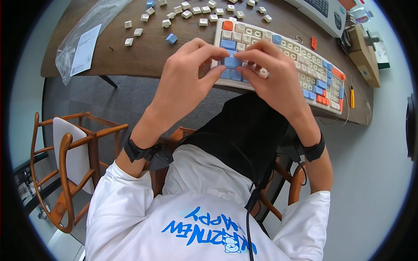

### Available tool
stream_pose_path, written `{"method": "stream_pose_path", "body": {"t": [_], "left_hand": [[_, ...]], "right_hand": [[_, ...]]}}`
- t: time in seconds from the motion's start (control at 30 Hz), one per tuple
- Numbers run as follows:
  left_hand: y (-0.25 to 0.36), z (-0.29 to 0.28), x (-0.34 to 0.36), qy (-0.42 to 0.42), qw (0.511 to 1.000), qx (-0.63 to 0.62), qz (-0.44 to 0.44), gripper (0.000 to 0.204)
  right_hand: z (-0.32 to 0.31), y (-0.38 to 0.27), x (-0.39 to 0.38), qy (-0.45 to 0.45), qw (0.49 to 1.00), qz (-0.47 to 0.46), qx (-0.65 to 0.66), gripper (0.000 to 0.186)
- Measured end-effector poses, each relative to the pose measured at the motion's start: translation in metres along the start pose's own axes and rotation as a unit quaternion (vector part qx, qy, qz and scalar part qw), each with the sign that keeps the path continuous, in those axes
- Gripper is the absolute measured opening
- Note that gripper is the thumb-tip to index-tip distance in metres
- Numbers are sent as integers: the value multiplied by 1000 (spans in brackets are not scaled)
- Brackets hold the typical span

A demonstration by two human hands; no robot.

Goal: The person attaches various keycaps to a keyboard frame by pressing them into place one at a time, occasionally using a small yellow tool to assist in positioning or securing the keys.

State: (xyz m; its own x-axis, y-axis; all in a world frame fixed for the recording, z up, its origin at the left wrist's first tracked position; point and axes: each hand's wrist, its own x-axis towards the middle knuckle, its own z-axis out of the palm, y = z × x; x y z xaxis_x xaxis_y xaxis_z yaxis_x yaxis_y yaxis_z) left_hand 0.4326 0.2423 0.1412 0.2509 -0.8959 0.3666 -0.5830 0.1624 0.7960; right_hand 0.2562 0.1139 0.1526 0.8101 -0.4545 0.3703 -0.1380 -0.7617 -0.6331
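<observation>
At the brown table [117,56], left hand [185,71] and right hand [276,71] pinch a blue keyboard key [232,63].

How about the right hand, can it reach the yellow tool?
Probably yes: the right hand is over the left part of the keyboard, but nothing seems to cover the yellow tool beyond the other end.

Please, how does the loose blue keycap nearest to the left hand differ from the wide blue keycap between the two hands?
Place: the loose blue keycap lies on the table; the wide blue keycap is at the left end of the keyboard.
Shape: the loose one looks compact, the wide one longer.
Handling: the loose one is untouched, while the left hand and right hand close in around the wide one.
Both are blue.
</observation>
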Motion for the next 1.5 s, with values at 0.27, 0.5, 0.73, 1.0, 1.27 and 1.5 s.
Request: {"method": "stream_pose_path", "body": {"t": [0.27,0.5,0.73,1.0,1.27,1.5], "left_hand": [[-14,2,1,8,1000,19,7,17],[-8,4,2,3,999,-6,-49,18],[-4,5,1,43,977,179,107,23],[-4,5,-2,36,983,155,89,21],[-9,5,3,28,983,151,100,21],[-16,5,-5,43,985,140,96,23]], "right_hand": [[6,-2,2,13,995,-62,-82,20],[8,-2,1,16,1000,20,-3,16],[15,-7,1,43,997,-19,-61,11],[5,-9,10,-4,999,46,-3,10],[0,-7,12,-26,997,68,24,11],[0,-8,13,-34,997,65,0,13]]}}
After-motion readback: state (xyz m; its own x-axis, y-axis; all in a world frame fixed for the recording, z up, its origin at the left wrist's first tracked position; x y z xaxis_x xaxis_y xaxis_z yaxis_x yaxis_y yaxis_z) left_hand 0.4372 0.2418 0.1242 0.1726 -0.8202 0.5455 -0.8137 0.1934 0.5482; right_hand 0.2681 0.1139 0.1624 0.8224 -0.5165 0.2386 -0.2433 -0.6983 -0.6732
